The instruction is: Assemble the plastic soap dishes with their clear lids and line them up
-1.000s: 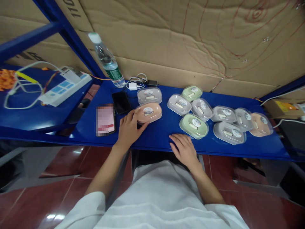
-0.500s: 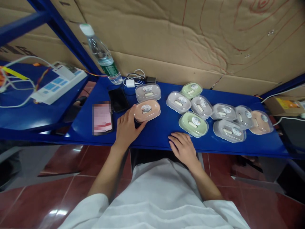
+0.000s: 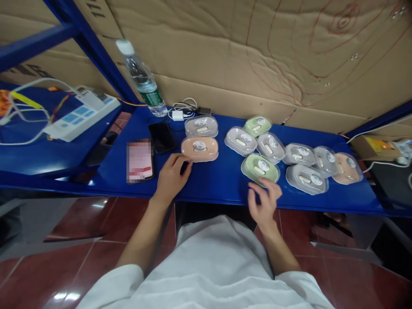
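Note:
My left hand (image 3: 174, 177) is at the near left corner of a peach soap box (image 3: 199, 149) with a clear lid and a round label. Its fingers are bent with the thumb apart, and the fingertips are at or touching the box's edge. Behind that box lies a grey soap box (image 3: 202, 126). My right hand (image 3: 264, 201) is raised with fingers spread, at the near edge of a green soap box (image 3: 254, 165); whether it touches the box I cannot tell. Nothing is in its grip. Several more grey, green and peach soap boxes (image 3: 307, 179) lie to the right.
Left on the blue table (image 3: 212, 189) are a lit phone (image 3: 140, 161) and a dark phone (image 3: 162, 136). A water bottle (image 3: 146, 88), a white charger (image 3: 177, 115) and cables stand along the back. A power strip (image 3: 80, 118) lies on the left surface. Cardboard (image 3: 206, 56) forms the back wall.
My left hand has drawn back slightly from the peach soap box, which sits straighter. My right hand has lifted off the table and moved right to the front green soap box, its fingers spreading.

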`<action>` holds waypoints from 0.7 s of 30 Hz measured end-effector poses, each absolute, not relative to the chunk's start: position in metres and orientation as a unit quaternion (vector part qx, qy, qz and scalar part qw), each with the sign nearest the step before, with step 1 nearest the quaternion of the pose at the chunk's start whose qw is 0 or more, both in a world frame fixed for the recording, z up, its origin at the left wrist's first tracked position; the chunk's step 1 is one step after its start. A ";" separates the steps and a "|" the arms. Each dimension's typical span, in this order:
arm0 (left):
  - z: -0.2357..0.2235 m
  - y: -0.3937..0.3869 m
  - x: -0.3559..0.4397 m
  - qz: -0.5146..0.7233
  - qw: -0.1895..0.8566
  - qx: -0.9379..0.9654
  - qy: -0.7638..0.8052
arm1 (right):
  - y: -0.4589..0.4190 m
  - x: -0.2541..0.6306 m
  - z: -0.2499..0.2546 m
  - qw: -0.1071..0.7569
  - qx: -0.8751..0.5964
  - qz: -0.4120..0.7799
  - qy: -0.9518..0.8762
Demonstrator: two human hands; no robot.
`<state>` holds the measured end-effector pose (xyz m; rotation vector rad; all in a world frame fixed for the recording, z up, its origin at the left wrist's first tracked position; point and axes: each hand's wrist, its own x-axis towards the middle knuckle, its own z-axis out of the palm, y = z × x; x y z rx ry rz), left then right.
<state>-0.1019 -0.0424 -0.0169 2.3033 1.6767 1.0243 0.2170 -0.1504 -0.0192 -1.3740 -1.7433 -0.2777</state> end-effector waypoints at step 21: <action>-0.016 -0.042 -0.102 0.237 0.064 0.818 0.521 | -0.113 0.170 -0.009 0.353 -0.464 0.052 -0.811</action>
